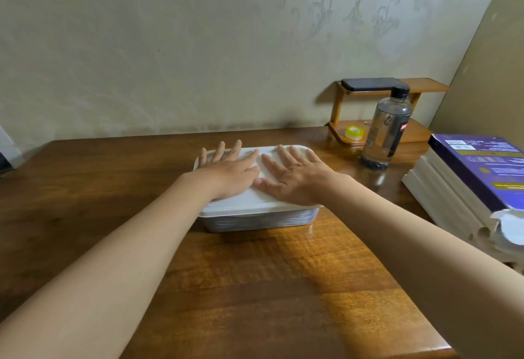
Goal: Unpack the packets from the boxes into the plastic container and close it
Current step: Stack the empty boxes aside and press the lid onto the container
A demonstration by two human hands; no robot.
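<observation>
Now left hand (226,173) and right hand (295,178) lying flat, fingers (283,154) straight, pressing white lid (255,199) onto plastic container (255,221) mid-tabletop (255,287); boxes (465,185) sitting far right.

Floral papered wall (198,46) behind glossy wooden table (255,287)

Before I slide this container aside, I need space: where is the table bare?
Bare table lies left of the plastic container, out to the wall, and in front of it toward the near edge. The right is crowded: water bottle, wooden shelf and stacked boxes.
</observation>
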